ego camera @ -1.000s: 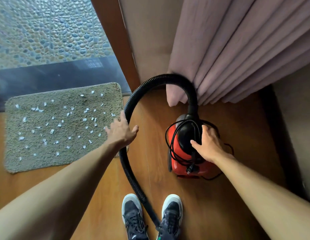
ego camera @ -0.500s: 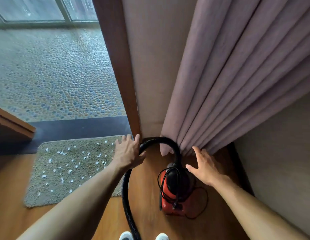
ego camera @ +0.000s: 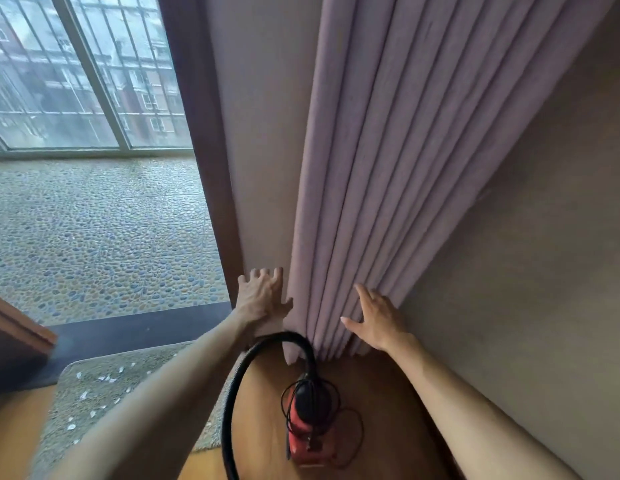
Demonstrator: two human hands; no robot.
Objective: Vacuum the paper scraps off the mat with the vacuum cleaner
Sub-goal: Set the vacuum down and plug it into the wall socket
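A small red vacuum cleaner [ego camera: 306, 434] with a black top stands on the wooden floor, its black cord wound loosely around it. Its ribbed black hose [ego camera: 232, 403] arcs up from the body and down to the lower edge of the view. Left of it lies a grey-green mat [ego camera: 93, 386] dotted with white paper scraps [ego camera: 82, 395], partly hidden by my left forearm. My left hand [ego camera: 261, 299] is raised, fingers spread, against the left edge of the pink curtain [ego camera: 398, 174]. Spread flat on the curtain's right folds is my right hand [ego camera: 376, 320]. Both hands hold nothing.
The curtain hangs in the corner between a beige wall panel [ego camera: 256, 133] and the wall on the right [ego camera: 530, 271]. A brown door frame [ego camera: 204, 161] borders a pebble-tiled balcony floor [ego camera: 93, 230] with windows behind. A wooden edge [ego camera: 17, 327] juts in at the left.
My view has tilted upward. My left hand left the hose and my right hand left the vacuum's top; both rose to the curtain. The vacuum stayed put.
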